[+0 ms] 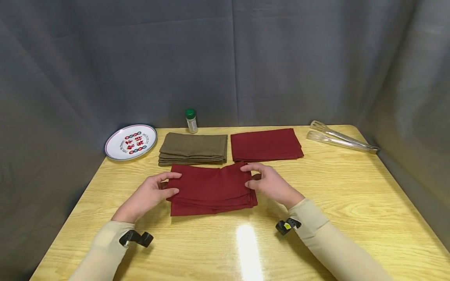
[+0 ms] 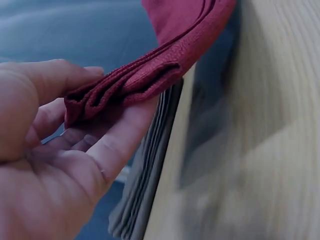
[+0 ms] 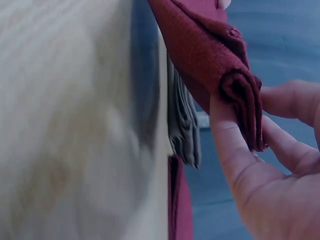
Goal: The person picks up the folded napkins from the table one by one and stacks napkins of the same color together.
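Note:
A folded dark red cloth napkin (image 1: pixel 211 185) is held up over the near middle of the table, its layers showing along the front edge. My left hand (image 1: pixel 151 193) pinches its left end between thumb and fingers; in the left wrist view the folded layers (image 2: pixel 135 82) lie between them. The right end is pinched by my right hand (image 1: pixel 272 183), and a rolled fold (image 3: pixel 235 82) shows there in the right wrist view. Behind it lie a stack of folded olive-brown napkins (image 1: pixel 195 145) and, to the right, another folded dark red napkin (image 1: pixel 265 144).
At the back left is a white plate (image 1: pixel 116 146) with red and blue print. A small green-capped shaker (image 1: pixel 191 121) stands by the grey curtain (image 1: pixel 168 70). Metal tongs (image 1: pixel 337 140) lie at the back right of the wooden table (image 1: pixel 351 203).

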The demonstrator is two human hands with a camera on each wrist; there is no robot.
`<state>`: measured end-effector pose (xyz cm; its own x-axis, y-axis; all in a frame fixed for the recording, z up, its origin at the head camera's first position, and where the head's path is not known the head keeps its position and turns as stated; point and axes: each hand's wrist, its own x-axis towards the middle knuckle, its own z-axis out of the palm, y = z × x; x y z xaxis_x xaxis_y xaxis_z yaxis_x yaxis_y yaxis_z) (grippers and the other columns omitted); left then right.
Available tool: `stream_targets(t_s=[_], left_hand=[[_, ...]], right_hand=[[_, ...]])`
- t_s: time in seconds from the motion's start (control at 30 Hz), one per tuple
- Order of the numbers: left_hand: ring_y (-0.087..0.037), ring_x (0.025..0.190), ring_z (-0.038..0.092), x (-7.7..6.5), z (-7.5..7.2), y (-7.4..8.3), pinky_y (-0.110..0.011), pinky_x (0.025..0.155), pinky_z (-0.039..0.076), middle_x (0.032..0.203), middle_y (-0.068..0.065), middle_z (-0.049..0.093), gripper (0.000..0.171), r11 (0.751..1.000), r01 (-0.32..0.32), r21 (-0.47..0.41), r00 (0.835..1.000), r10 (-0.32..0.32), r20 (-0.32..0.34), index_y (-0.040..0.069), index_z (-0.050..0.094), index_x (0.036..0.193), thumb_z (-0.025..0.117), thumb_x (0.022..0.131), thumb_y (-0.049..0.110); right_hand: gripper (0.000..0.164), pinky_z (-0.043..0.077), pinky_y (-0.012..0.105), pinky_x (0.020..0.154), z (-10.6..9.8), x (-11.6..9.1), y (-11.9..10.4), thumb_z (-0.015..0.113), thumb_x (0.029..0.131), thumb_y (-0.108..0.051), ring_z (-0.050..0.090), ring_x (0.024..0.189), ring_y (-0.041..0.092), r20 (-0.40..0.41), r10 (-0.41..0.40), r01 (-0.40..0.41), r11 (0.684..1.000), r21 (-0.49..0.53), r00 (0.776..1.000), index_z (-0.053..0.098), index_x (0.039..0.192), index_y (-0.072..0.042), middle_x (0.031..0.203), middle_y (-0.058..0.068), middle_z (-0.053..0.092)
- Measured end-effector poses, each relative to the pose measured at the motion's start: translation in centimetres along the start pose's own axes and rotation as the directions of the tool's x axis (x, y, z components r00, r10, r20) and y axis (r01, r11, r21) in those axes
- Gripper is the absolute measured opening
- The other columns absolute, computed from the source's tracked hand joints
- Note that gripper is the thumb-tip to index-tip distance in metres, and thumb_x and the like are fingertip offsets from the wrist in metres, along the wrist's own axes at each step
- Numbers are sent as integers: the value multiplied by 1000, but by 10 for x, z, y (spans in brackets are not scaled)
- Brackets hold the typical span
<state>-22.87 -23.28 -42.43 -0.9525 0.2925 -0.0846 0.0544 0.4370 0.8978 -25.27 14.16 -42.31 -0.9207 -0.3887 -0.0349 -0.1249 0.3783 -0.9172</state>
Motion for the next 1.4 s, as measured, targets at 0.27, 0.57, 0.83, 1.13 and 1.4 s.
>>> stream_targets(t_s=[0.27,0.57,0.83,1.13,1.4], left_hand=[[-20,74,57,21,11,29,-37,66,52,107,-8,60,39,998,-62,24,998,61,12,19,61,130,70,92,20],[-20,80,53,59,28,57,-30,65,46,103,-4,62,34,992,-119,35,993,118,15,24,63,129,67,95,22],[-20,82,56,88,42,73,-31,69,49,104,-6,63,36,993,-120,3,993,120,17,22,61,132,64,97,20],[-20,94,60,139,63,78,-46,85,52,116,-3,60,36,994,-102,-45,995,102,12,20,59,133,63,98,17],[-15,64,49,173,77,78,-32,63,48,93,-6,58,32,996,-82,-23,995,80,-51,14,61,129,61,97,11]], right_hand=[[45,45,39,87,-35,-4,-3,70,86,-6,57,105,24,-75,-15,10,997,-72,997,62,130,-14,140,4,50],[42,47,32,89,-76,-9,-5,64,90,-3,50,122,26,-166,12,-24,997,-69,986,61,131,-10,151,7,38],[43,50,24,78,-106,4,-11,60,92,-2,55,103,23,-281,12,-25,999,-42,960,58,134,-8,135,9,53],[45,54,27,66,-135,21,6,54,94,-2,64,88,17,-376,86,-72,996,51,923,53,139,-10,121,19,57],[46,50,24,67,-146,45,21,53,95,-2,59,87,16,-420,136,-129,991,44,897,53,140,-10,130,16,48]])
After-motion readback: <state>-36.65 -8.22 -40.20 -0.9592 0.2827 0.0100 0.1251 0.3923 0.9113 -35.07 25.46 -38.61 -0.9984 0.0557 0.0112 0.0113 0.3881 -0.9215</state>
